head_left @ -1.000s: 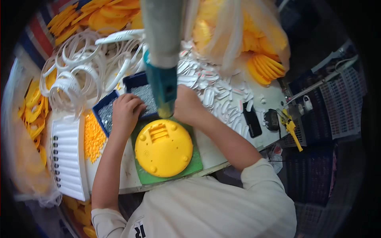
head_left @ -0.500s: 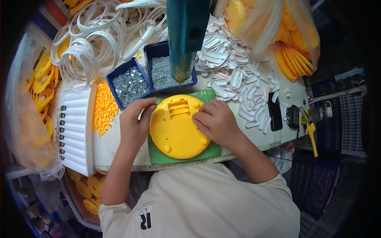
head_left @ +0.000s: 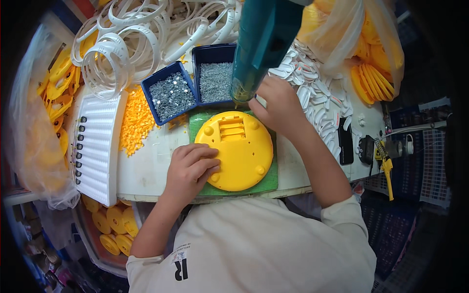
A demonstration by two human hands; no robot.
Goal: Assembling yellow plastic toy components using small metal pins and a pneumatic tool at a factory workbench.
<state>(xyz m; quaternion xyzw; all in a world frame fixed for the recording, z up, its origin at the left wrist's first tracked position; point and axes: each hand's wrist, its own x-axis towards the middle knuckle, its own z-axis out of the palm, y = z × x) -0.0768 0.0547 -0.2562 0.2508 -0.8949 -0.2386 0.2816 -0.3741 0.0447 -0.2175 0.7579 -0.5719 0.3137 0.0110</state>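
Observation:
A round yellow plastic housing (head_left: pixel 239 163) with small feet, screw holes and an uncovered battery compartment (head_left: pixel 232 129) lies on a green mat (head_left: pixel 268 183). On its left rim rest the bent fingers of my left hand (head_left: pixel 190 168), holding it. A teal electric screwdriver (head_left: pixel 264 41) hangs tilted above the far edge of the housing. Close to its nose is my right hand (head_left: pixel 281 105), thumb and fingers curled together near the bit. The screwdriver partly hides those fingertips, so what they pinch does not show.
Two blue bins (head_left: pixel 168 93) of small metal parts stand behind the mat. Orange pieces (head_left: pixel 134 122) and a white ribbed tray (head_left: pixel 97 146) lie left, white rings (head_left: pixel 117 53) far left. White oval parts (head_left: pixel 317 93) and a black phone (head_left: pixel 345 141) are right.
My right hand has left the housing and moved up to the screwdriver's nose. My left hand has come down onto the housing's left rim. The whole view has shifted slightly.

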